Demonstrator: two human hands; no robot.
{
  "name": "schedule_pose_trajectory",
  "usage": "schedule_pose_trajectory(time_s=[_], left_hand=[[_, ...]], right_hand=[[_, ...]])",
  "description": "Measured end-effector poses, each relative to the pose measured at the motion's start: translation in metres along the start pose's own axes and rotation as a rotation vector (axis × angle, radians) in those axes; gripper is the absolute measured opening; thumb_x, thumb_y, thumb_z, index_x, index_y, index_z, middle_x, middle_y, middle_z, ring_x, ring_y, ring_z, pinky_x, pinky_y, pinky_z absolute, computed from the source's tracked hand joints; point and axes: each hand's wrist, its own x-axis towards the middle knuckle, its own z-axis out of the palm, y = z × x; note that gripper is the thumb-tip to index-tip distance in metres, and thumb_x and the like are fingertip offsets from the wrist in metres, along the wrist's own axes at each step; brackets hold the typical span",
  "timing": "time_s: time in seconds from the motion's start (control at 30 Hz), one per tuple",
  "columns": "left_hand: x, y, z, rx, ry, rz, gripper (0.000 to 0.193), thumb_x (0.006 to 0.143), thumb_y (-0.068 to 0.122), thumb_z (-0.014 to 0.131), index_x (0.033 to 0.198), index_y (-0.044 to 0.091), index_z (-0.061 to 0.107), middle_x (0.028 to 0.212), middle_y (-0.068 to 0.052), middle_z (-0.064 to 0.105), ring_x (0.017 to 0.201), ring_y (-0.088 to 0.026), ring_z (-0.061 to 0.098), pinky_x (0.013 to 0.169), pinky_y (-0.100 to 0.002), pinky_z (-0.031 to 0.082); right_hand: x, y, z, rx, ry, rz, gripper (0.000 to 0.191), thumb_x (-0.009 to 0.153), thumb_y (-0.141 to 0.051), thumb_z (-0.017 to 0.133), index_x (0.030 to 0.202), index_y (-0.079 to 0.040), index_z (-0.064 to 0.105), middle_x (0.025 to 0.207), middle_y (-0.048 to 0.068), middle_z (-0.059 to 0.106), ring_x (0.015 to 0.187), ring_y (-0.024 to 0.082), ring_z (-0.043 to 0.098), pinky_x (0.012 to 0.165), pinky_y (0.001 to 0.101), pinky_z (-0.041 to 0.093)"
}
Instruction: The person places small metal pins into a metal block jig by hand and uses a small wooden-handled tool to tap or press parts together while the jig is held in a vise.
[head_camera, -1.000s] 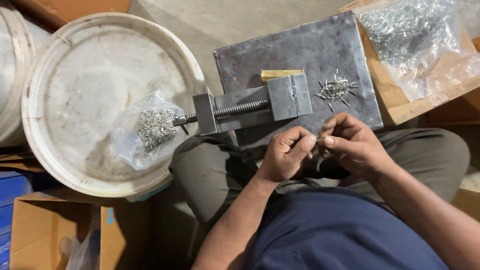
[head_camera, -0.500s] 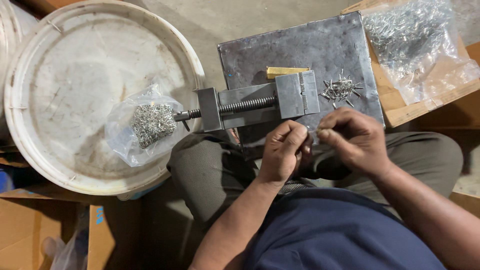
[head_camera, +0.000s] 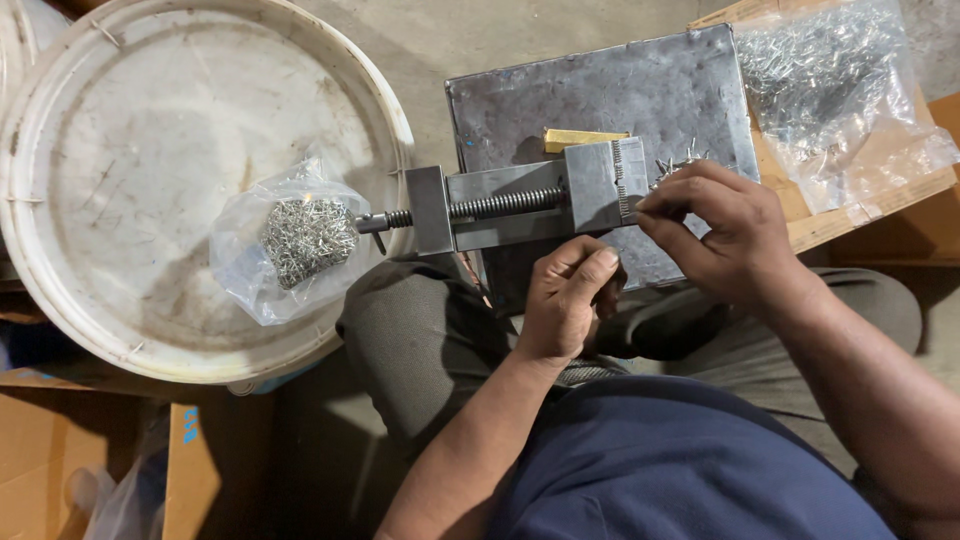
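1. Concrete floor (head_camera: 500, 40) carries a grey steel plate (head_camera: 600, 100); a small metal vise (head_camera: 530, 205) lies across its near edge.
2. Right hand (head_camera: 725, 235), fingers pinched together, touches the vise's jaw end at 3 o'clock.
3. Left hand (head_camera: 565, 300), loosely curled, sits at 6 o'clock; contents unclear.
4. Bag of small metal pieces (head_camera: 295, 245) rests on a white lid (head_camera: 150, 180), at 9 o'clock.

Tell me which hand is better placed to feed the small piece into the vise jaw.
Probably the right hand: its fingertips already pinch at the toothed jaw face of the vise. The left hand sits lower, curled below the vise body.
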Motion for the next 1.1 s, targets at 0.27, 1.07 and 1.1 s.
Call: schedule_pose_trajectory(time_s=[0.27, 1.07, 1.1], left_hand=[[0.001, -0.002, 0.0, -0.017, -0.027, 0.001, 0.02, 0.107, 0.019, 0.061, 0.095, 0.004, 0.067, 0.077, 0.003, 0.056, 0.07, -0.007, 0.05, 0.064, -0.025, 0.045], [0.002, -0.01, -0.003, -0.018, -0.062, -0.078, 0.019, 0.108, 0.018, 0.059, 0.096, 0.005, 0.064, 0.081, 0.003, 0.058, 0.073, -0.005, 0.051, 0.068, -0.023, 0.042], [0.002, -0.01, -0.003, -0.003, -0.055, -0.081, 0.018, 0.108, 0.018, 0.059, 0.097, 0.005, 0.064, 0.082, 0.003, 0.058, 0.073, -0.005, 0.051, 0.068, -0.023, 0.043]], right_hand=[[0.0, 0.001, 0.002, -0.114, 0.007, -0.075, 0.015, 0.092, -0.009, 0.081, 0.105, -0.003, 0.075, 0.1, 0.009, 0.07, 0.084, 0.018, 0.073, 0.07, 0.029, 0.059], [-0.057, 0.01, 0.021, 0.746, 0.007, 0.587, 0.019, 0.104, -0.015, 0.063, 0.111, 0.002, 0.071, 0.091, 0.004, 0.072, 0.082, 0.009, 0.064, 0.075, 0.0246, 0.054], [-0.057, 0.01, 0.022, 0.672, -0.007, 0.52, 0.018, 0.101, -0.012, 0.064, 0.111, 0.002, 0.07, 0.094, 0.004, 0.071, 0.082, 0.009, 0.064, 0.075, 0.0245, 0.053]])
